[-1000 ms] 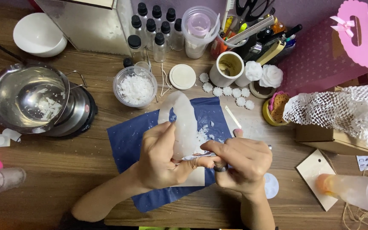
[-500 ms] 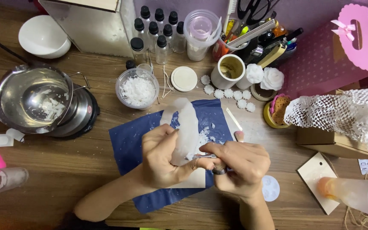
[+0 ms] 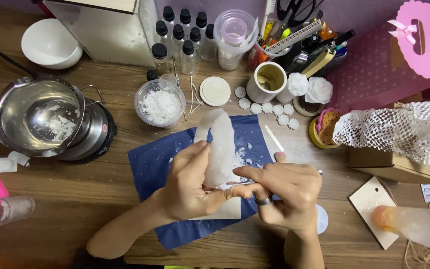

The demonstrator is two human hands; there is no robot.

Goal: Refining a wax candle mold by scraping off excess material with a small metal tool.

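The left hand is gripping the lower part of a tall white wax block, its fingers wrapping round the block from the left and its thumb pressing near the base, so the hand is clamped on the wax. The block is standing nearly upright over the dark blue sheet, its long axis running from the hands up toward the far side of the surface, with the rounded top leaning slightly away from the person. The right hand is sitting just to the right of the block's base, its fingers curling closed round what looks like a thin metal blade or scraper; the tool is mostly hidden, so its exact kind cannot be told. The blade's tip is touching the bottom of the block, crossing the block's long axis. Both hands are meeting at the lower end, the left one carrying the wax. White wax shavings are lying on the sheet just behind the hands. A clear tub of white flakes is standing beyond the sheet, and a steel melting pot is sitting well to the left on the wooden surface.
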